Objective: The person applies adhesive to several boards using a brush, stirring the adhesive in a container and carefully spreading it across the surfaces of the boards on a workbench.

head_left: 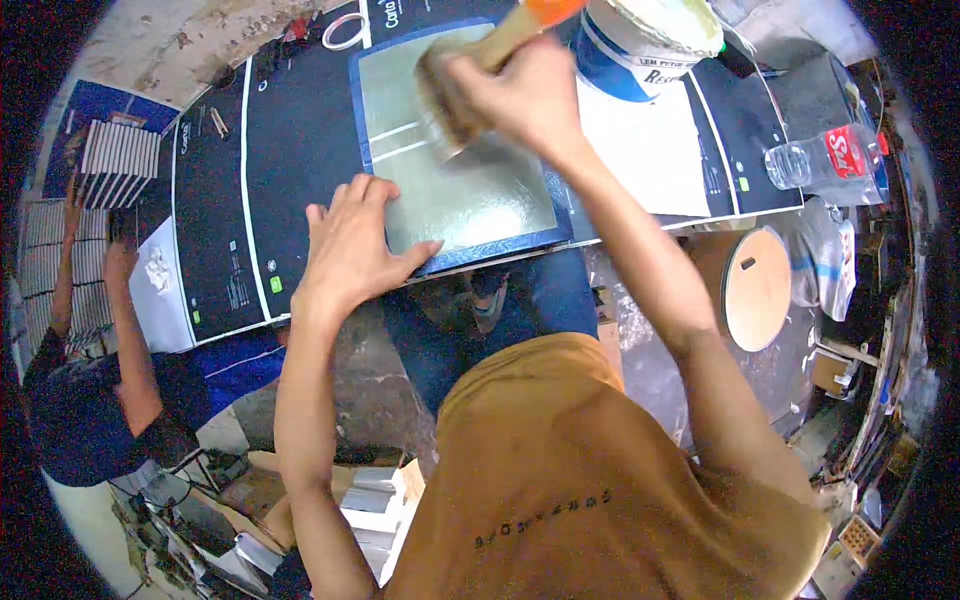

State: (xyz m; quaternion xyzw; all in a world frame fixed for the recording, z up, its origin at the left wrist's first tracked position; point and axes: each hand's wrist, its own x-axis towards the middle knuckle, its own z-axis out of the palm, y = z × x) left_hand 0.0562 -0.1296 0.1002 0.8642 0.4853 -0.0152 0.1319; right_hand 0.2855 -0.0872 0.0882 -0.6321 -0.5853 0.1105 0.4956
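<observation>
My right hand (pixel 530 95) is closed round the wooden handle of a wide flat brush (pixel 448 110); the handle's far end is orange. Both hand and brush are smeared by motion. The bristles are over a grey-green board (pixel 470 190) with a wet sheen, two pale strips across its middle and a dark blue border. My left hand (pixel 350 240) rests at the board's near left corner, fingers spread and thumb stretched along the near edge. The board lies at the front edge of the black-covered table (pixel 310 130).
A white and blue bucket (pixel 630 62) stands beyond my right hand, by white paper (pixel 650 150). A clear bottle (pixel 815 160) lies at the right. A tape roll (pixel 345 32) lies at the back. Leftward, a co-worker's arms (pixel 125 330) reach toward stacked books (pixel 120 155). A round stool (pixel 757 290) is at right.
</observation>
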